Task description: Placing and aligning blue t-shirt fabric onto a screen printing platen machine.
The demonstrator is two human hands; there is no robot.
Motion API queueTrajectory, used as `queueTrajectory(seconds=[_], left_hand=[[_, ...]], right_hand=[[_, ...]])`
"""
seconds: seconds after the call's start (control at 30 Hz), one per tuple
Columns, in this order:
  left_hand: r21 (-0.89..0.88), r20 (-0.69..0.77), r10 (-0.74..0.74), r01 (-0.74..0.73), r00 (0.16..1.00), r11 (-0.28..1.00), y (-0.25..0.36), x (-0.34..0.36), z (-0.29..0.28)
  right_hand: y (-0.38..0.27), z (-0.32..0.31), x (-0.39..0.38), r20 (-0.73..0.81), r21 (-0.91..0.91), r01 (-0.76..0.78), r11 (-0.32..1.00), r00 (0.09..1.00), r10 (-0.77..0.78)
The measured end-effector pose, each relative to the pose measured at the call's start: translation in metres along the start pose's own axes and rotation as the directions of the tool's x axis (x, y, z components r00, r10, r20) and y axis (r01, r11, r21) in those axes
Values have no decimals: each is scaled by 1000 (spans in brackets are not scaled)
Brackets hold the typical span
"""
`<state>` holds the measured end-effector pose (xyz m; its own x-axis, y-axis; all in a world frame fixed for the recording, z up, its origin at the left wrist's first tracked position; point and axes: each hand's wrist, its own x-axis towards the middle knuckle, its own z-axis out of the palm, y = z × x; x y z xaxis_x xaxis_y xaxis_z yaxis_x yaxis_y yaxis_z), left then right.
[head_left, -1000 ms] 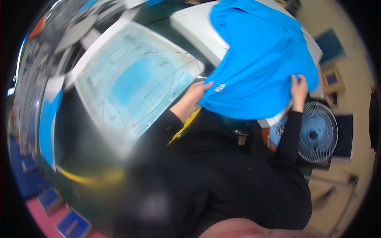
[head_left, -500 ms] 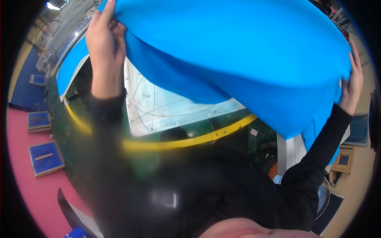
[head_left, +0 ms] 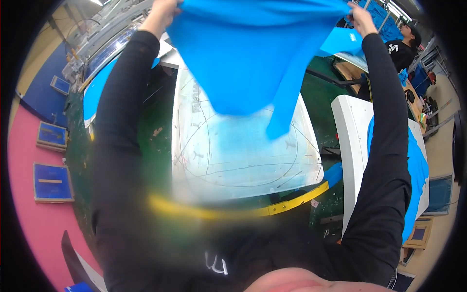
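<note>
A piece of bright blue fabric (head_left: pixel 248 58) hangs stretched between my two raised hands. My left hand (head_left: pixel 164 13) is closed on its upper left corner at the top edge of the view. With closed fingers, my right hand (head_left: pixel 361 19) grips the upper right corner. The cloth drapes down in the middle, and a narrow strip of it dangles lower on the right. Beneath it lies a white board (head_left: pixel 238 177) with dark curved lines drawn on it. Whether the hanging tip touches the board, I cannot tell.
A yellow curved rail (head_left: pixel 292 204) runs along the board's near edge. White stands at left and right carry blue fabric (head_left: pixel 413 170). A co-worker (head_left: pixel 404 48) is at the far right. Framed screens (head_left: pixel 53 182) lean by the pink floor strip on the left.
Both hands have moved farther away and closer together, carrying the blue fabric with them. It now hangs down narrower, and more of the white board shows.
</note>
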<state>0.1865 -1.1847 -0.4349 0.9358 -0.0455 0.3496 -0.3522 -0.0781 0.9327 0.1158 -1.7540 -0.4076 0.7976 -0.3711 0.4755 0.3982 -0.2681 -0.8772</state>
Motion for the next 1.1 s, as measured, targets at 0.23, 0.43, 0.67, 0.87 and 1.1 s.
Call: queueTrajectory(seconds=[0.23,0.43,0.67,0.87,1.1], left_hand=[[-465,248,-66,178,967,867,75,10,-1],[-89,137,-20,33,990,995,15,-70,-9],[45,13,-349,348,937,937,-74,-197,-28],[-36,84,-437,441,895,897,-154,-301,-33],[-238,-14,-615,595,788,768,-188,-390,-9]], right_hand=[[-72,-6,-4,-164,-61,354,933,918,-360],[-23,33,-126,-129,126,136,983,984,-120],[56,71,-308,-124,77,-82,994,988,92],[97,68,-420,-85,73,-253,965,962,259],[140,63,-498,-143,-6,-433,901,892,428]])
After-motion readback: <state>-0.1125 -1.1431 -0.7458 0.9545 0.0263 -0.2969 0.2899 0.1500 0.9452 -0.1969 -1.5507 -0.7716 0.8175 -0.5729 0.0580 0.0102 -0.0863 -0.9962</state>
